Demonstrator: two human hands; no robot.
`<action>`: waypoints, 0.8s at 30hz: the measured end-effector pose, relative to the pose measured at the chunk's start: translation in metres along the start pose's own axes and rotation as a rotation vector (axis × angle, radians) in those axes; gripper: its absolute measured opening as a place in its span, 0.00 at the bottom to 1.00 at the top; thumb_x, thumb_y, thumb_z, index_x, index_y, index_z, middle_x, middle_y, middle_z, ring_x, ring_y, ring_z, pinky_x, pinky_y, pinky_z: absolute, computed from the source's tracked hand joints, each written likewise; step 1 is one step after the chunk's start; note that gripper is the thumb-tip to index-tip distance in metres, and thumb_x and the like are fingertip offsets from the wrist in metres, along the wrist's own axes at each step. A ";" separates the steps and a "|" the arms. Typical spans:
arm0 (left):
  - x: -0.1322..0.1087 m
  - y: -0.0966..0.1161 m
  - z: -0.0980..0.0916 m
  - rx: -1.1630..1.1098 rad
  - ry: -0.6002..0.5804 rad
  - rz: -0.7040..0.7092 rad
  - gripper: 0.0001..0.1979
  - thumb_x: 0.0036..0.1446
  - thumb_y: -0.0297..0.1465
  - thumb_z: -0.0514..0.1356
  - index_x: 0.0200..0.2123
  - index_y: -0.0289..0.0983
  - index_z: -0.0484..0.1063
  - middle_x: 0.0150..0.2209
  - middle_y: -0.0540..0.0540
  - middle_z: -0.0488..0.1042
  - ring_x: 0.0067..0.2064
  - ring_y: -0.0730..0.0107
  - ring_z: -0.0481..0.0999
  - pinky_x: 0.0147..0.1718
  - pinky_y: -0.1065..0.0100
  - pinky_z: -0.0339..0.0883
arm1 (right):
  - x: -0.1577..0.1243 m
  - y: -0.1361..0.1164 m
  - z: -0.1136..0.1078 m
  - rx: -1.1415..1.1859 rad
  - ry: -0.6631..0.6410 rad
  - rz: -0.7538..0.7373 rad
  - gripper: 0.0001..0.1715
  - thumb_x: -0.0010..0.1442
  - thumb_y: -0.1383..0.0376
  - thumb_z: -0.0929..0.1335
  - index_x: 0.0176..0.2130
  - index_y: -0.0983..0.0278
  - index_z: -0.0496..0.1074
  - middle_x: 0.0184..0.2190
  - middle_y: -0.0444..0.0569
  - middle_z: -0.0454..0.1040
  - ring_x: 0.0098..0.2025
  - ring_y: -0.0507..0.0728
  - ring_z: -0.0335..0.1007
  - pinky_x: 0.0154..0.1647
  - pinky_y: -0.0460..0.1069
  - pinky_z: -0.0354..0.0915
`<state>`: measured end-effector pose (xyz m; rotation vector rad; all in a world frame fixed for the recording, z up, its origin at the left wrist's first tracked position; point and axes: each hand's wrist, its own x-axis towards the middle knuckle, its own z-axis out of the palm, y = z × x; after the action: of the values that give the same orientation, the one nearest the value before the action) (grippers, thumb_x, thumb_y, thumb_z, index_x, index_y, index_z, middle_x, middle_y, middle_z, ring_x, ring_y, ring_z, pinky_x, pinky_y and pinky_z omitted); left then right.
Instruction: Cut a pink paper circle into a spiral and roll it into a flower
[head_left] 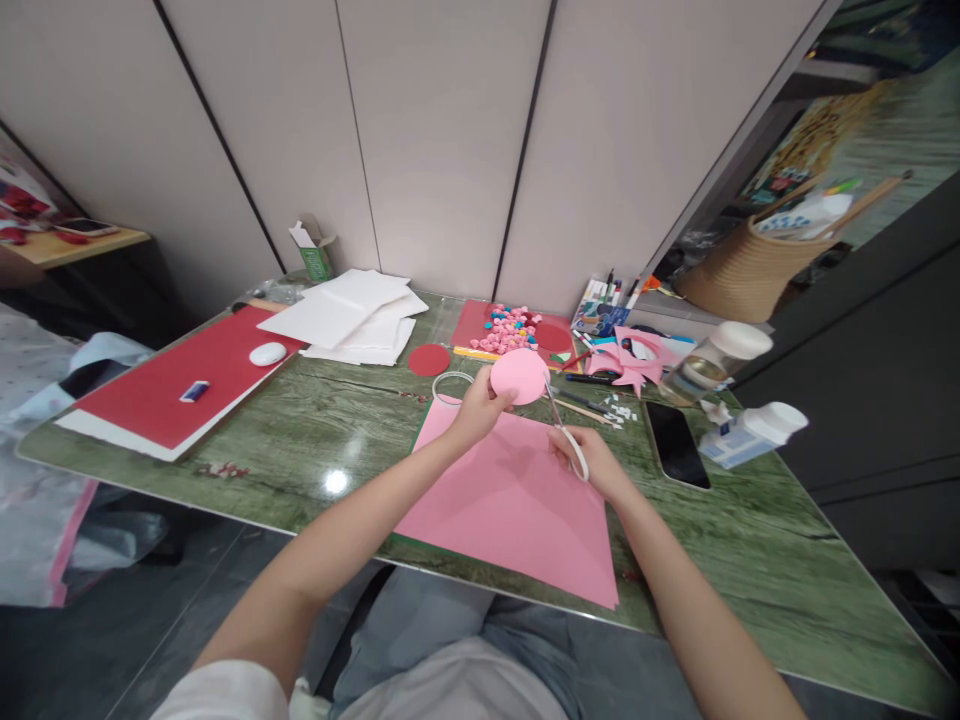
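Note:
My left hand (484, 408) pinches the lower left edge of a round pink paper disc (519, 375), held up above the table. My right hand (581, 458) grips white-handled scissors (576, 455), whose blades point up at the disc's right edge. Whether the blades are apart or together is too small to tell. Beneath both hands lie large pink paper sheets (510, 510). A white ring-shaped roll of tape (450, 388) sits just left of my left hand. Beyond it lies a red paper disc (429, 360).
Pink paper scraps (630, 358), a phone (676, 445), a clear bottle (712, 362) and a white bottle (754, 436) stand or lie on the right. Small pink and blue pieces (512, 328) are heaped at the back. White sheets (352, 312) and red paper (172, 385) lie left.

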<state>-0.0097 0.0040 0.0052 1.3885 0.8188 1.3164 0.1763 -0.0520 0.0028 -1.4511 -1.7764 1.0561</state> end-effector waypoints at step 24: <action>-0.002 -0.002 -0.001 0.162 -0.045 -0.014 0.15 0.50 0.31 0.53 0.42 0.34 0.57 0.35 0.47 0.64 0.26 0.79 0.64 0.25 0.74 0.61 | 0.000 0.004 0.003 -0.019 0.043 0.004 0.28 0.54 0.48 0.57 0.23 0.67 0.67 0.13 0.43 0.62 0.17 0.49 0.55 0.19 0.45 0.52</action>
<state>-0.0103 0.0031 0.0025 1.5306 0.9194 1.2261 0.1755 -0.0518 -0.0017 -1.4788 -1.7580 1.0050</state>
